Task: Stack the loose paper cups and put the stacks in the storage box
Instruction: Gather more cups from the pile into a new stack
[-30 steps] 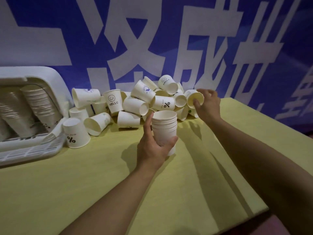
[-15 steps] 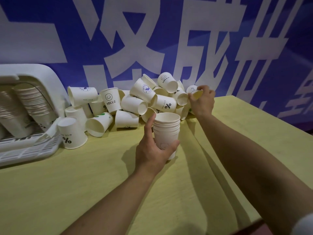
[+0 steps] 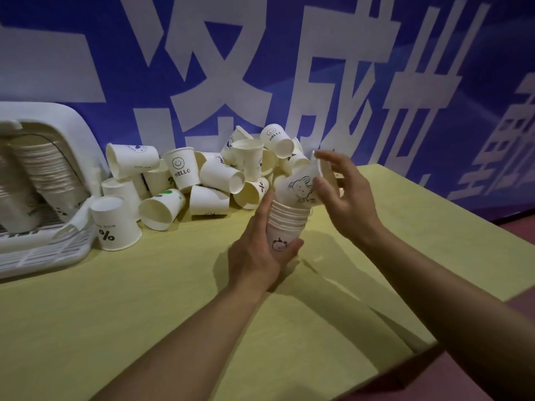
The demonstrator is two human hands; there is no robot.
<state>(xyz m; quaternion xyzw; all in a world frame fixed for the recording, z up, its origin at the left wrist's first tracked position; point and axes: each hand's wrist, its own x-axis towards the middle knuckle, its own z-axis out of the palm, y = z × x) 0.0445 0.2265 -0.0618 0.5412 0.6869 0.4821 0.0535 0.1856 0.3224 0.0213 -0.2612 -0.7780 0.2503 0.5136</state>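
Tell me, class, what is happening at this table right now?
A person is stacking paper cups. The left hand grips a short stack held just above the yellow table, while the right hand holds a rabbit-print cup, tilted, at the stack's top, not yet pushed in. A pile of loose cups lies behind, and the white storage box on the left already holds stacks.

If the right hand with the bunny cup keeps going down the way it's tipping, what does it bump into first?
Most likely the stack of cups gripped by the left hand. The right hand holds the bunny cup tilted just above its open top, seemingly about to nest.
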